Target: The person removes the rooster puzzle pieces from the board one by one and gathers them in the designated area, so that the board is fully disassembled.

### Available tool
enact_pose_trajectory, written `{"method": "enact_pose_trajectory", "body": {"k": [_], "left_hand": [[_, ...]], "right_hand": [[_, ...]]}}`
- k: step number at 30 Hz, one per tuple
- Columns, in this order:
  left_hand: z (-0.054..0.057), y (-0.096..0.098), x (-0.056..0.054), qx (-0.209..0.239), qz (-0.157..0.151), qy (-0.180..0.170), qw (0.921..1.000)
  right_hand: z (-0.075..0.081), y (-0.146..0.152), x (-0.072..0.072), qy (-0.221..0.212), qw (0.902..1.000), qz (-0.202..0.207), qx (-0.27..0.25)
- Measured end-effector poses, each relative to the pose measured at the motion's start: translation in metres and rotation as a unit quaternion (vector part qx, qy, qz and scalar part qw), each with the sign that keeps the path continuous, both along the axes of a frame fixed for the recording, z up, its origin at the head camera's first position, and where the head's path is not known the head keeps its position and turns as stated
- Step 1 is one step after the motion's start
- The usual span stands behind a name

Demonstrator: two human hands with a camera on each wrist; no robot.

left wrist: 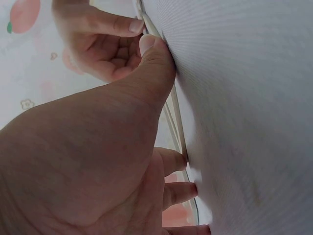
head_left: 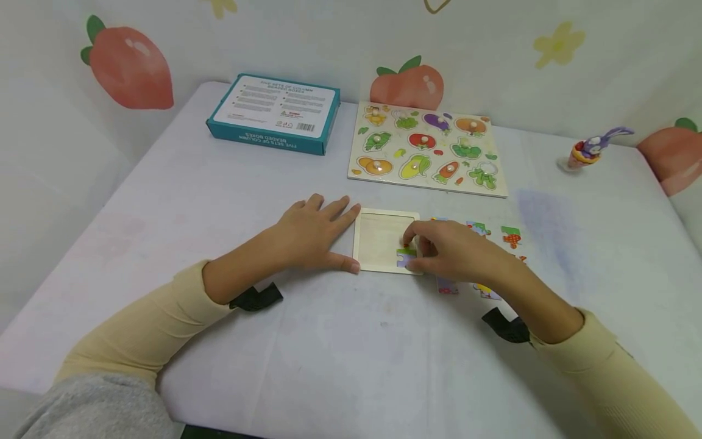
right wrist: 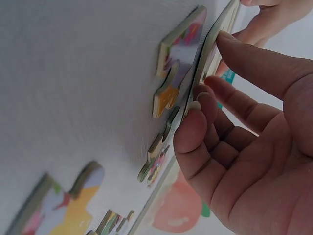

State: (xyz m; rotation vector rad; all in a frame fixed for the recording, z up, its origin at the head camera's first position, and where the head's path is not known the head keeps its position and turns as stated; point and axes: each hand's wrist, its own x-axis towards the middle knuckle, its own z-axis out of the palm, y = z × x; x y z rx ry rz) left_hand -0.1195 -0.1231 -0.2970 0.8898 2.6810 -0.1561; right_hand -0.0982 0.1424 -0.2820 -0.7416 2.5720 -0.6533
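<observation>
A small square wooden puzzle tray (head_left: 378,241) lies flat before me, with a raised rim and a bare pale inside. My left hand (head_left: 318,235) rests on the table with its fingers spread, thumb and index finger against the tray's left rim. In the tray's lower right corner sits a green and lilac jigsaw piece (head_left: 404,258). My right hand (head_left: 455,247) reaches over the right rim and pinches this piece between thumb and curled fingers; in the right wrist view the thumb (right wrist: 254,61) overlaps the tray edge. Part of the piece is hidden by the hand.
Several loose jigsaw pieces (head_left: 512,236) lie right of the tray, some under my right hand. Behind are a knobbed vegetable puzzle board (head_left: 425,149) and a teal-edged box (head_left: 274,113). A small purple figurine (head_left: 589,149) stands at the far right.
</observation>
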Motion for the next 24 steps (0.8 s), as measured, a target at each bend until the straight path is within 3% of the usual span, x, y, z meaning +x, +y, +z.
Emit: {"method": "enact_pose_trajectory", "body": {"k": [9,17,24], "left_hand": [[0.000,0.000,0.000,-0.002,0.003,-0.003,1.0000],[0.001,0.001,0.000,0.003,-0.002,-0.001,1.0000],[0.001,0.000,0.000,0.002,-0.002,0.001,1.0000]], "right_hand": [[-0.001,-0.002,0.000,-0.011,0.9999,-0.013,0.000],[-0.002,-0.003,0.007,0.035,0.9989,-0.032,0.003],[-0.002,-0.001,0.009,0.062,0.9973,-0.024,-0.031]]}}
